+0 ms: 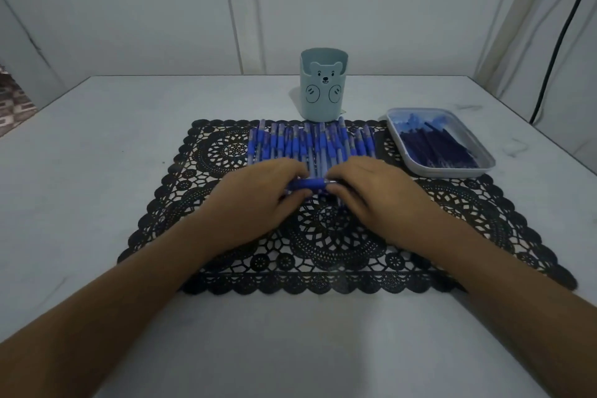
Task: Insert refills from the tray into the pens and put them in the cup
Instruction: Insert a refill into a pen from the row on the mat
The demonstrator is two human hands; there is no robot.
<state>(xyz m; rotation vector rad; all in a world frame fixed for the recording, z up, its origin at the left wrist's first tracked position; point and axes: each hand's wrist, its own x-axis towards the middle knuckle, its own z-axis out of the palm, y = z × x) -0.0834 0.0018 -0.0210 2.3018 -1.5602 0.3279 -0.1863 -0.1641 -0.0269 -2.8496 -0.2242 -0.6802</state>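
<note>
Curled fingers [292, 168] of left hand [258, 203] and right hand [378, 197] grip one blue pen [311, 184], bear-faced cup [324, 87] at twelve o'clock beyond.

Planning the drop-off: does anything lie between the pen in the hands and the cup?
Only the row of loose pens, lying flat on the mat between the held pen and the cup. Nothing taller shows.

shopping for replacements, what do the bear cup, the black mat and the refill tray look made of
Cup: pale blue, matte, evenly moulded walls, probably plastic. Mat: black openwork lace pattern, lying flat; vinyl or crochet, cannot tell. Tray: grey, smooth rounded rim with soft sheen, likely plastic.
</note>
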